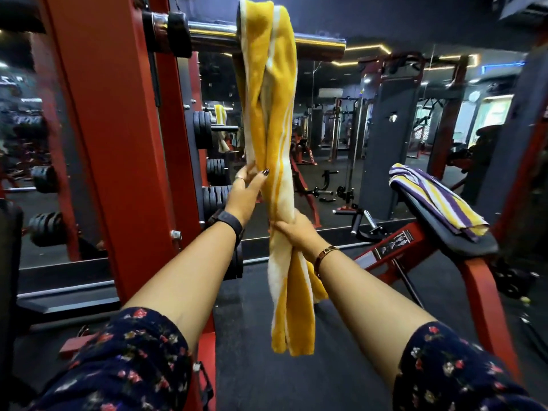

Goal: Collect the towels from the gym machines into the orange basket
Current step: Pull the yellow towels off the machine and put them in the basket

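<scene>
A gym: red weight machines (pixel 118 143), stacked plates (pixel 215 197), a padded bench (pixel 444 232).

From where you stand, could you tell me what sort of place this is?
Very likely a gym: a chrome barbell sleeve on a red rack, stacked weight plates, and a padded machine seat with a striped towel draped over it.

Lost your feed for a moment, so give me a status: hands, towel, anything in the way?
Both hands shut on yellow towel: left hand higher, right hand lower. Towel draped over chrome bar. Striped towel waits on bench pad. Basket not in view.
</scene>
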Tool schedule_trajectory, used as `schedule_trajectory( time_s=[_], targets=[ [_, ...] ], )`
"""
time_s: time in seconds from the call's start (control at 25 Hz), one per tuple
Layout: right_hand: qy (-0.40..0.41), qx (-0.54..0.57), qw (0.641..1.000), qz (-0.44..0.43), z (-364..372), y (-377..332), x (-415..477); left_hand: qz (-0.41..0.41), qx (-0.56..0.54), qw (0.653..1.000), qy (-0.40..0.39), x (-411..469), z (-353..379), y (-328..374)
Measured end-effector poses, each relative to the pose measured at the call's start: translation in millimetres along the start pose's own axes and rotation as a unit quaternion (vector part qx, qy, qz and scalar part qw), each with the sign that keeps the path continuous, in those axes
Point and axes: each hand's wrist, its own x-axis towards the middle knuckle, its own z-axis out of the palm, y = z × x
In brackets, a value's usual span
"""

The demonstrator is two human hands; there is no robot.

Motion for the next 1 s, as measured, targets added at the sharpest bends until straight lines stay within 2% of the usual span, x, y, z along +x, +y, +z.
schedule_trajectory(
  time_s=[0.16, 0.24, 0.4, 0.48, 0.64, 0.72, 0.8, 0.88, 1.0],
  targets=[
    [-0.155, -0.172, 0.973, 0.009, -12.1, 23.5, -33.7, 0.078, 0.148, 0.985, 0.05, 7.4, 27.3, 14.0],
    [-0.175, -0.205, 0.963, 0.009, -22.8, 33.7, -44.2, 0.064, 0.218, 0.969, 0.094, 2.2, 39.8, 11.8],
    [-0.089, -0.122, 0.988, -0.02, -51.3, 36.8, -55.4, 0.02, 0.329, 0.942, 0.062, -6.5, 50.2, -4.1],
    [-0.026, -0.035, 0.998, -0.036, -65.8, 36.0, -58.4, -0.001, 0.357, 0.933, 0.044, -6.0, 58.3, -2.4],
    [0.079, 0.124, 0.987, -0.06, -89.3, 28.6, -60.6, -0.017, 0.3, 0.953, -0.047, -2.7, 79.4, 4.3],
    [0.103, 0.162, 0.979, -0.065, -100.7, 26.4, -57.8, -0.014, 0.252, 0.962, -0.106, 1.5, 89.9, 1.9],
    [0.131, 0.193, 0.97, -0.063, -112.8, 28.4, -54.6, -0.047, 0.179, 0.972, -0.143, 9.4, 103.3, -3.7],
    [0.162, 0.238, 0.956, -0.061, -127.8, 30.4, -52.7, -0.085, 0.132, 0.973, -0.172, 7.7, 119.6, 0.7],
    [0.192, 0.293, 0.934, -0.072, -153.3, 33.6, -46.2, -0.097, 0.157, 0.96, -0.212, 5.8, 149.5, 6.3]
  ],
)
